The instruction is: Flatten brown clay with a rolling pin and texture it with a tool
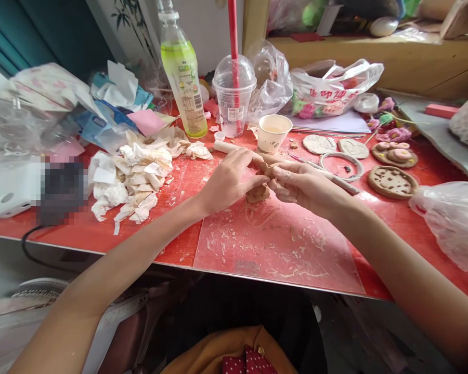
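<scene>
Fingers of the left hand [233, 174] and right hand [294, 182] pinch a small brown clay piece [265, 167]. A blocky tan clay lump [257, 195] shows below, back from the front edge of the red desk [183, 231].

At the frame's centre, the bare left hand [234, 175] and bare right hand [296, 182] hold what seems a small brown clay piece [265, 167], half hidden. Below spreads a crumb-strewn translucent pink sheet [281, 257]; crumpled off-white tissues [138, 174] heap at left; a white paper cup [272, 139] stands just above; a round, dark-spotted clay disc [393, 182] lies at right.
</scene>
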A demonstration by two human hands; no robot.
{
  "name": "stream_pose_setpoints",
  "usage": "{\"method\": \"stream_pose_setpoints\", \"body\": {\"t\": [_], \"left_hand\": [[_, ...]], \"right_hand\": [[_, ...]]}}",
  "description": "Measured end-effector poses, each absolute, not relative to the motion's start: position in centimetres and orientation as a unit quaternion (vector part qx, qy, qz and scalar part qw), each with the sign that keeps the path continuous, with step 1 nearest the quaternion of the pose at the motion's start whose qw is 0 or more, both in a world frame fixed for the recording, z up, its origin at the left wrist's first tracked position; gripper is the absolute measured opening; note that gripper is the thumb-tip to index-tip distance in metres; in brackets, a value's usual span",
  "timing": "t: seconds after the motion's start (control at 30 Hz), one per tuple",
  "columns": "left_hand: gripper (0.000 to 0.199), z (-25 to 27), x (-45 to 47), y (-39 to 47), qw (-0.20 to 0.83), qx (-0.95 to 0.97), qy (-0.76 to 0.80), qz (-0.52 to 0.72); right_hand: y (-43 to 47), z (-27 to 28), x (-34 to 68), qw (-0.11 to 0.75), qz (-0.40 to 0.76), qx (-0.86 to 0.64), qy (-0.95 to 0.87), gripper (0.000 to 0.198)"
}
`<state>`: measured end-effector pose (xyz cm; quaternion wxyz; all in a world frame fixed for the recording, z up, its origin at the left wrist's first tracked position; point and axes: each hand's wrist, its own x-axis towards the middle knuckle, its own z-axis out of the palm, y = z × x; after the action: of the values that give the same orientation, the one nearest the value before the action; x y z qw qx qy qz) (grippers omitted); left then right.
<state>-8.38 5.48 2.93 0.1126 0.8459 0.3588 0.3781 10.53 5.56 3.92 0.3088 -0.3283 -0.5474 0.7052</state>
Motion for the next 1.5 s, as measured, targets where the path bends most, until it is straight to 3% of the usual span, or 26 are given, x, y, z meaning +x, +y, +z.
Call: {"method": "stream_pose_setpoints", "body": {"t": [0.23, 0.6, 0.8, 1.0, 1.13, 1.27, 1.5], "left_hand": [[0.018, 2.3, -8.5, 5.6, 0.026, 0.862, 0.329, 0.385], [0.021, 2.3, -8.4, 5.5, 0.036, 0.865, 0.343, 0.365], [0.022, 2.6, -8.4, 5.3, 0.05, 0.863, 0.359, 0.352], [0.029, 2.8, -8.5, 5.1, 0.062, 0.86, 0.358, 0.358], [0.041, 2.5, -8.4, 5.2, 0.035, 0.868, 0.355, 0.346], [0.033, 2.1, -8.2, 5.3, 0.002, 0.87, 0.362, 0.334], [0.046, 2.4, -8.3, 5.0, 0.046, 0.867, 0.363, 0.338]], "right_hand": [[4.9, 4.0, 10.0, 0.339, 0.609, -0.361, -0.62, 0.029], [4.9, 3.7, 9.9, 0.386, 0.568, -0.379, -0.621, 0.027], [5.2, 4.2, 10.5, 0.321, 0.603, -0.37, -0.629, 0.03], [5.1, 4.8, 10.6, 0.324, 0.615, -0.358, -0.623, 0.029], [4.7, 4.6, 10.3, 0.287, 0.59, -0.373, -0.656, 0.043], [4.5, 4.5, 10.1, 0.264, 0.621, -0.368, -0.64, 0.049], [4.5, 5.1, 10.1, 0.25, 0.661, -0.384, -0.595, 0.057]]}}
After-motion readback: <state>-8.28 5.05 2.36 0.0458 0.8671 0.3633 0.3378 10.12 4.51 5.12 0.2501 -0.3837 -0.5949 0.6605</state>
